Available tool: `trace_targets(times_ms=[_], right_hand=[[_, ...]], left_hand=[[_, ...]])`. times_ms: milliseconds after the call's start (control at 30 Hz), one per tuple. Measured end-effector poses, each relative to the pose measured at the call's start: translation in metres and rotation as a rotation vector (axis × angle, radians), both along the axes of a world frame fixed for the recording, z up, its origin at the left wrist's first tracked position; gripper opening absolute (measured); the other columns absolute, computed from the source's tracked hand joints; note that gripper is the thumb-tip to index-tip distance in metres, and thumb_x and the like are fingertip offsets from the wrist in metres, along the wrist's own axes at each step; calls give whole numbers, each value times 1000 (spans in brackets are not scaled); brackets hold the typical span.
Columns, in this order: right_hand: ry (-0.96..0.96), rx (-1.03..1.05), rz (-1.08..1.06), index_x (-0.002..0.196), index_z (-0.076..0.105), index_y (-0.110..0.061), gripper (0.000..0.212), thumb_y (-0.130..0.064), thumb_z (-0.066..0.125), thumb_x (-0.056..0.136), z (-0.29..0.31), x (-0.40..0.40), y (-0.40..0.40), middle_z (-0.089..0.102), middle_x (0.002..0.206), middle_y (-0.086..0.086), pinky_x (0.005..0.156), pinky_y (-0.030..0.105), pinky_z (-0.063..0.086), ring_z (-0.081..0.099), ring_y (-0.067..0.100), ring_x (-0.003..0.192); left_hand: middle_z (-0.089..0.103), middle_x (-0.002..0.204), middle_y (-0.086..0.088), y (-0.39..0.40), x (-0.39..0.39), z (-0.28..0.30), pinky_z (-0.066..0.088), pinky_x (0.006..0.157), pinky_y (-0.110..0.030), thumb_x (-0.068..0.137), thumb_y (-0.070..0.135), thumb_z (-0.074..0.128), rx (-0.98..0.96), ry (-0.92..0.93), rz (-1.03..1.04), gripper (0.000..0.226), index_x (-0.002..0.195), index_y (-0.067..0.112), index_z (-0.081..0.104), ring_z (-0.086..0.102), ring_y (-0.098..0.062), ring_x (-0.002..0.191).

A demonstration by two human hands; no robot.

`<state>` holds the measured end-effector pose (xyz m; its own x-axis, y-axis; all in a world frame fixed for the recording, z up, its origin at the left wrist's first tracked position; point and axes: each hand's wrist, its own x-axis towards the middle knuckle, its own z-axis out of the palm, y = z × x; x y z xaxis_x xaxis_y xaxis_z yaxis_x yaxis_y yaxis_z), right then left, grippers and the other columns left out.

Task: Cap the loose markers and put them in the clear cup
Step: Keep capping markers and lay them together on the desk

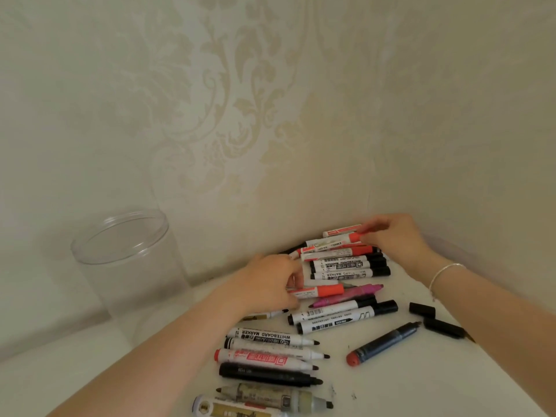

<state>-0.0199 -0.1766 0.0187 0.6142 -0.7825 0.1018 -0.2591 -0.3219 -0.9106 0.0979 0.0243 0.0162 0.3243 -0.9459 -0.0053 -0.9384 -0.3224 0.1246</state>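
Many markers lie on a white table (391,383). A capped pile (349,263) of red and black ones sits against the wall. My right hand (397,236) pinches the red cap of a marker (340,237) on top of that pile. My left hand (267,284) rests on a red-capped marker (319,291) lying beside a pink one (349,294). Several uncapped markers (270,356) lie in a row nearer me. A dark blue uncapped marker (382,344) lies to the right. The clear cup (126,266) stands upright and empty at the left.
Two loose black caps (422,310) (443,328) lie on the table at the right. A patterned wall (240,115) closes off the back and meets another wall in the corner behind the pile.
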Motion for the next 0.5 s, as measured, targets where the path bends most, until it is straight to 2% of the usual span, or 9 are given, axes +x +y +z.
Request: trace_targets(times_ms=[100,200,267,300,367,500], right_hand=[[121,-241,48,70,66,-21,30,7,60,79,-11,9,-7,70,90,6,83,33,52,64,22,87],[268,-410,74,84,68,-18,23,1,55,84,-17,10,-11,67,97,4,75,27,48,59,18,86],[294,-474,65,88,69,-14,24,2,53,83,-21,11,-14,67,99,7,76,29,50,59,20,85],[291,-490,60,88,70,-14,24,3,53,82,-22,12,-16,67,99,7,75,29,49,58,20,84],[270,-469,53,85,69,-15,23,2,53,83,-25,13,-18,67,99,7,75,28,49,59,21,85],[151,-312,2,93,69,-8,27,5,47,87,-23,11,-22,66,98,7,75,25,44,58,20,88]], left_hand=[[51,88,14,-4,2,1,34,71,-23,78,31,68,15,22,-3,20,96,26,62,50,-8,84],[60,86,12,-11,6,14,46,69,-18,78,27,70,-131,267,53,15,89,26,60,58,-9,83],[63,84,10,-23,9,23,44,60,-11,79,23,72,-260,373,96,15,89,23,62,59,-7,77],[62,83,10,-31,10,25,44,61,-12,79,21,73,-301,358,101,15,90,22,63,59,-7,76],[60,83,11,-48,14,24,47,71,-22,79,21,72,-316,250,98,15,93,23,66,59,-10,81],[51,96,4,-75,17,8,46,79,-31,82,31,71,-213,90,99,22,102,24,70,56,-17,92]])
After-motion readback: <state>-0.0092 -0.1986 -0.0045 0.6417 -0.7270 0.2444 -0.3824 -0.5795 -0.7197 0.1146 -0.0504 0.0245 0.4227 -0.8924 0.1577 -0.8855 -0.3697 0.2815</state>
